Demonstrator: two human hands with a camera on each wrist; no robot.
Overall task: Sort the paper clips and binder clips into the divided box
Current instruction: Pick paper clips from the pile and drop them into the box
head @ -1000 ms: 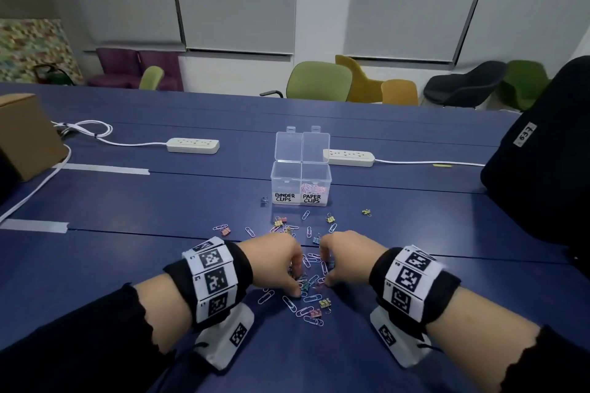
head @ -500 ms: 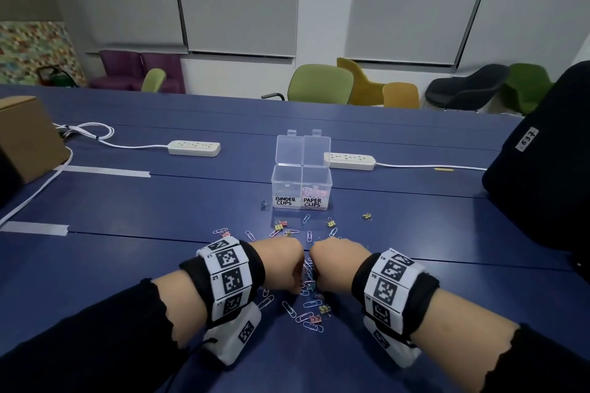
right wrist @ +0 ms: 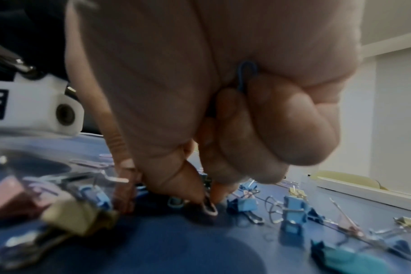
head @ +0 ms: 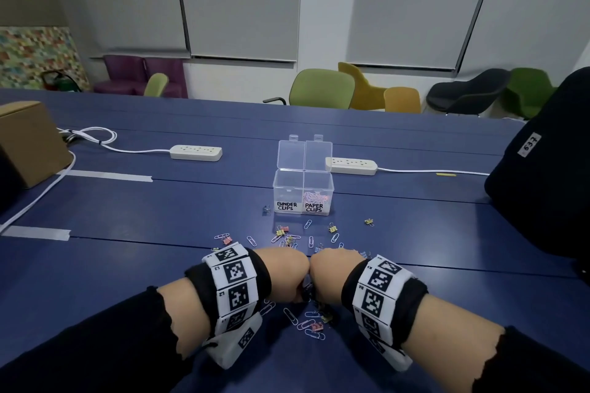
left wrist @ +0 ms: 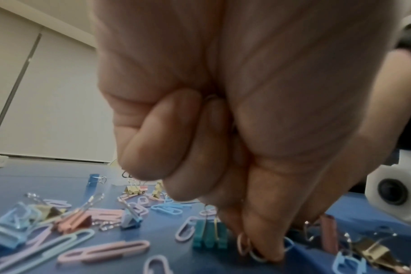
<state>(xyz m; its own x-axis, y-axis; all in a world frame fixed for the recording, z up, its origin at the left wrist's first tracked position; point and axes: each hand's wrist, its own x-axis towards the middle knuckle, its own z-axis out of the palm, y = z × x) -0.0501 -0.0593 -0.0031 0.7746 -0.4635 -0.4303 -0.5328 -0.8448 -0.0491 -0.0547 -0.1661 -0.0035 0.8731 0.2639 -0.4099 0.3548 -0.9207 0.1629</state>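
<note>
The right hand is curled tight: a blue paper clip is tucked between the folded fingers and the palm, while thumb and forefinger reach down to pinch at a small clip on the table; what kind of clip that is cannot be told through the blur. The left hand is likewise fisted, with a thin wire loop showing in the crease of the palm, and its lower fingertips press onto pale paper clips lying flat. From the head view the two fists touch knuckle to knuckle over the middle of the pile.

Around them the clips lie scattered on the blue top, more at 12 o'clock of the hands, toward the box. The box stands open at 12 o'clock, well apart from the hands; its right cell, marked paper clips, holds some pink ones, and the left cell, marked binder clips, looks empty.

The paper clips are light, thin and likely slick on the smooth top, so they probably need a fingertip to slide or tip an edge before a pinch will bite. The binder clips are stiffer and blockier, and are best taken across the folded body or by a wire handle. Neither sort seems fragile, though a full fist may spill.
</note>
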